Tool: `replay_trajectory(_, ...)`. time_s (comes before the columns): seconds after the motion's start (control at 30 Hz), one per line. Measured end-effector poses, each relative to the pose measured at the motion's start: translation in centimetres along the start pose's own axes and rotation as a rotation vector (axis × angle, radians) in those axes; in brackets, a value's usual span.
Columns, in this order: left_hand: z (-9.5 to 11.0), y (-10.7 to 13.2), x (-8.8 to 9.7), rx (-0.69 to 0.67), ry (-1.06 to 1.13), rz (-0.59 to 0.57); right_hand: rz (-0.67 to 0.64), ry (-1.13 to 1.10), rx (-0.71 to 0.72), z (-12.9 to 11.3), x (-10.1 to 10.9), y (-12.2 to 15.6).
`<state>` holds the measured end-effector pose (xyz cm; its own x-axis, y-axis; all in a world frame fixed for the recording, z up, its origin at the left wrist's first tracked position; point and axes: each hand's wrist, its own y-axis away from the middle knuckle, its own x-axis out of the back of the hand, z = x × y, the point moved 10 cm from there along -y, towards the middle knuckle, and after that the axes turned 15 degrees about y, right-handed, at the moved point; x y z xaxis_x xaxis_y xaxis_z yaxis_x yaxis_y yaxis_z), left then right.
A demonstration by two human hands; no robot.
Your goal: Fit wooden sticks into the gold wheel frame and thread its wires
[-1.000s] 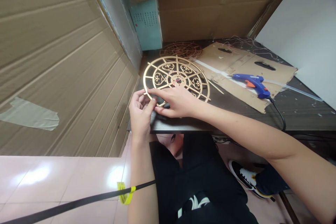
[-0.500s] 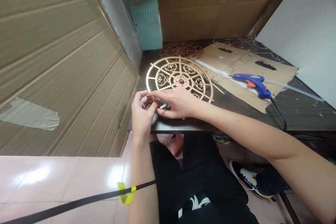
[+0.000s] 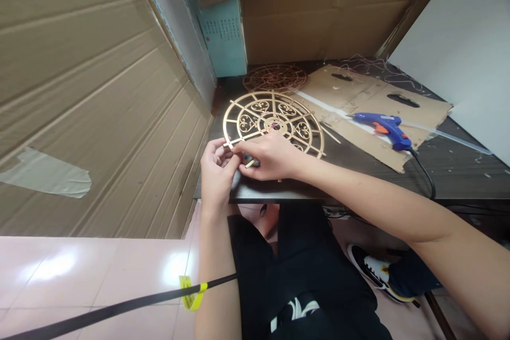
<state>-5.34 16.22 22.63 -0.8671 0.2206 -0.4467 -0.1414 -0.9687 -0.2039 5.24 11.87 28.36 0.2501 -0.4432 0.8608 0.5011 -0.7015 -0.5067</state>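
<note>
Shifted slightly rightward, the gold filigree wheel (image 3: 274,123) now sits clamped at its near rim between the left hand (image 3: 217,167) and right hand (image 3: 269,156), both pinching together.

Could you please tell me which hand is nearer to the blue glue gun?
Right. The right hand is closer to the blue glue gun; the left hand lies farther away, beyond the right hand.

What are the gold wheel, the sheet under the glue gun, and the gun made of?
The openwork wheel looks like thin wood or card, gold-painted: flat, satin bars; which, I cannot tell. The sheet looks like dull brown cardboard, ragged-edged. The glue gun looks like glossy blue plastic.
</note>
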Motion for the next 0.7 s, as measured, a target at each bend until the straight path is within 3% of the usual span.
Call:
replay_trajectory(0.2,0.0,-0.1,0.1,-0.009,-0.018,-0.012,0.061,-0.069,-0.008,0.4,0.9,0.0)
replay_trajectory(0.37,0.0,-0.3,0.1,-0.025,0.021,-0.022,0.100,-0.113,0.066,0.6,1.6,0.0)
replay_trajectory(0.7,-0.1,-0.5,0.5,0.038,0.057,0.031,0.268,-0.148,-0.116,3.6,2.8,0.1)
